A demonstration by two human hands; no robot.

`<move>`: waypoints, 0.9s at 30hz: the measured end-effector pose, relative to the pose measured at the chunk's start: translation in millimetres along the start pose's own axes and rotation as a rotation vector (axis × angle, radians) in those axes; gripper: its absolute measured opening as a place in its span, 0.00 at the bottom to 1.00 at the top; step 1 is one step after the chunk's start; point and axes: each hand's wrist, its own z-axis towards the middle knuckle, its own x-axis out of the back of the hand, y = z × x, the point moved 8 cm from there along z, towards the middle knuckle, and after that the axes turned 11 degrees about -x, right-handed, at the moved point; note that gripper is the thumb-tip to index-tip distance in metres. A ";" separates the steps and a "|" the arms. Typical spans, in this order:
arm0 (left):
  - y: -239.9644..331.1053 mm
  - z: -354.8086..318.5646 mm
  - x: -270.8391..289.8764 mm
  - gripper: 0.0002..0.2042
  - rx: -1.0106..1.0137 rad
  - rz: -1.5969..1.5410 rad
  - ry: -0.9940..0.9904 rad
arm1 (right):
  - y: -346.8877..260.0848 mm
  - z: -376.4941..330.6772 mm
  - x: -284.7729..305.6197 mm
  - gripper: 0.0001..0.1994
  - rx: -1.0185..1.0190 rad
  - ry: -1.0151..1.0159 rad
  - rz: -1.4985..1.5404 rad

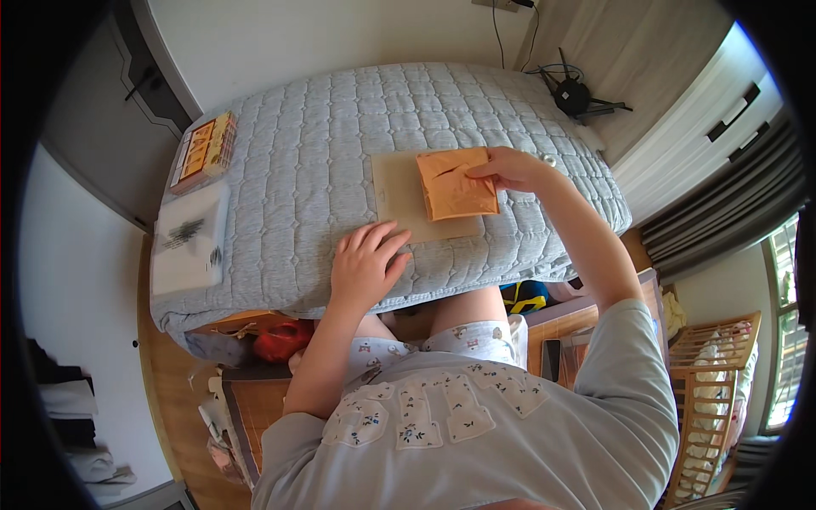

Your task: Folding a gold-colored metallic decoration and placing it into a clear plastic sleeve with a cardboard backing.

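Note:
A shiny orange foil packet (pixel 455 194), roughly square with a dark slit-like mark near its top, lies over a beige translucent plastic bag (pixel 395 183). The bag is flat on the grey quilted bed (pixel 297 178). My right hand (pixel 512 168) grips the packet by its upper right edge, thumb on top and the other fingers partly hidden. At the bag's lower left corner rests my left hand (pixel 367 259), palm down, its fingers apart and the tips touching the bag's edge. Nothing is held in it.
Far left on the bed is a stack of orange and yellow packs (pixel 204 153). Nearer lies a pile of clear plastic bags (pixel 189 242) with dark print. A black router (pixel 572 96) stands at the back right. Below the bed edge are a red bag (pixel 282 340) and a phone (pixel 551 360).

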 end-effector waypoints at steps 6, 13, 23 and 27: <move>-2.2 -1.3 -3.2 0.17 -0.011 0.010 0.008 | 11.1 15.8 -12.2 0.25 0.016 0.110 -0.147; -3.8 -1.9 0.6 0.17 0.001 -0.018 0.014 | 1.1 25.3 -31.6 0.26 0.066 0.201 -0.288; -53.0 75.9 -14.6 0.23 0.049 -0.312 0.021 | -3.7 23.3 -38.0 0.23 0.056 0.263 -0.232; -54.7 99.0 -63.7 0.35 -0.113 -0.104 -0.211 | -1.1 26.9 -32.8 0.22 0.069 0.281 -0.244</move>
